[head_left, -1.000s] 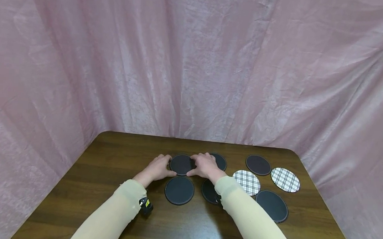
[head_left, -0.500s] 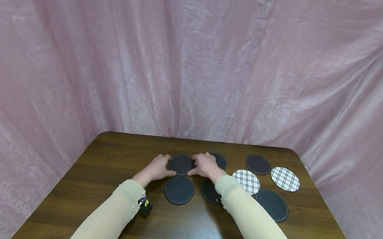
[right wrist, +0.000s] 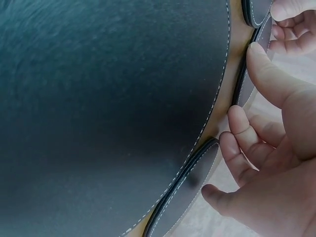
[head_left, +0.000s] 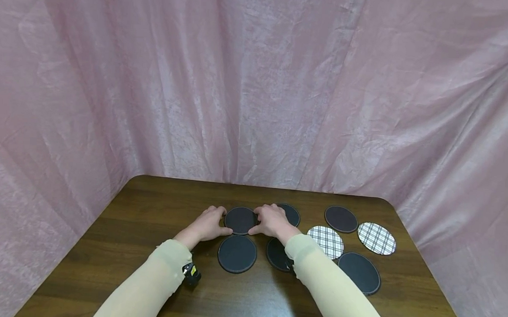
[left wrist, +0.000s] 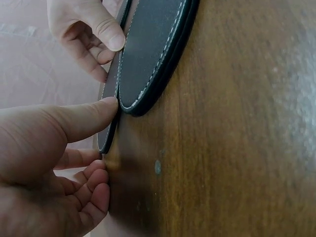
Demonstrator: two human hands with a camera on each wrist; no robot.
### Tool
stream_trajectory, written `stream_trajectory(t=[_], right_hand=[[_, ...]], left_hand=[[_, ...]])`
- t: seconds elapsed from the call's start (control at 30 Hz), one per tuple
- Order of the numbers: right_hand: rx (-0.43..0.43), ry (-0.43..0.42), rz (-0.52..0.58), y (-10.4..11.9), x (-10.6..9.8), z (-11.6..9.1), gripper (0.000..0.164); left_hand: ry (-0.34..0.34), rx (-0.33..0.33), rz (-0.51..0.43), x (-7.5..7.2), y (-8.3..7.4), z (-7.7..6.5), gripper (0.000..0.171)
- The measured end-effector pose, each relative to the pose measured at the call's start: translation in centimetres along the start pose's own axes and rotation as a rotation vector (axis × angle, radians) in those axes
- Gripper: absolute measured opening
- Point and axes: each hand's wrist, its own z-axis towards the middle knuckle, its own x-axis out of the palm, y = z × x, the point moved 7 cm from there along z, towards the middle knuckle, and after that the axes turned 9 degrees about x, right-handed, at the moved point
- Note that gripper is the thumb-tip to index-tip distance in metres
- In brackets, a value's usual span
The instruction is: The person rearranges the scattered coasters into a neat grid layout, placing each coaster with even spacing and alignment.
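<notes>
A dark brown round coaster (head_left: 241,220) with a stitched rim lies flat on the table between both hands. My left hand (head_left: 208,223) holds its left edge between thumb and forefinger. From the other side, my right hand (head_left: 272,221) holds the right edge the same way. In the left wrist view the left thumb lies at the rim of this coaster (left wrist: 109,131); the remaining fingers are curled below. Just in front sits a black coaster (head_left: 237,254), touching or nearly touching it. Another black coaster (head_left: 291,214) is partly hidden behind the right hand.
Under the right forearm a black coaster (head_left: 277,254) is partly covered. Farther right lie a brown coaster (head_left: 341,219), two plaid coasters, one nearer (head_left: 326,242) and one farther right (head_left: 377,238), and a black coaster (head_left: 359,273). A pink curtain (head_left: 240,82) hangs behind the wooden table (head_left: 105,246).
</notes>
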Motion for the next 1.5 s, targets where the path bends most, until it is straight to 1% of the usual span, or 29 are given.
stream_trajectory(t=[0.23,0.33,0.4,0.5,0.57,0.67,0.83,0.97,1.17,1.3,1.5], right_hand=[[0.005,0.008,0.004,-0.1,0.1,-0.3,0.073],[0.0,0.008,0.017,-0.1,0.2,-0.6,0.071],[-0.01,-0.002,0.027,-0.1,0.1,-0.8,0.07],[-0.028,-0.022,0.057,-0.3,-0.2,-1.3,0.067],[-0.038,-0.044,0.067,-0.5,-0.4,-1.7,0.064],[-0.042,-0.081,0.073,-1.1,-0.8,-2.7,0.061],[-0.039,-0.135,0.048,-1.8,-1.6,-4.7,0.061],[-0.019,-0.17,0.018,-2.6,-2.3,-6.4,0.063],[-0.002,-0.192,-0.018,-3.9,-2.7,-8.9,0.066],[-0.003,-0.196,-0.029,-4.7,-2.7,-10.4,0.069],[0.026,-0.195,-0.028,-5.6,-2.9,-12.1,0.071]], left_hand=[[-0.008,-0.002,-0.006,0.0,0.0,-0.1,0.063],[0.0,-0.001,-0.014,0.1,0.1,-0.2,0.064],[0.005,0.005,-0.038,0.1,0.2,-0.2,0.065],[0.013,0.005,-0.1,0.1,0.5,-0.3,0.065],[0.006,0.009,-0.134,-0.1,0.5,-0.5,0.066],[-0.026,0.029,-0.129,-0.4,0.4,-0.9,0.063],[-0.119,0.054,-0.031,-0.6,-0.2,-1.8,0.056],[-0.168,0.068,0.012,-0.7,-1.5,-2.4,0.059],[-0.192,0.132,0.054,-0.4,-4.3,-2.8,0.061],[-0.185,0.174,0.074,0.1,-6.2,-3.2,0.064],[-0.146,0.238,0.069,1.1,-8.9,-3.7,0.068]])
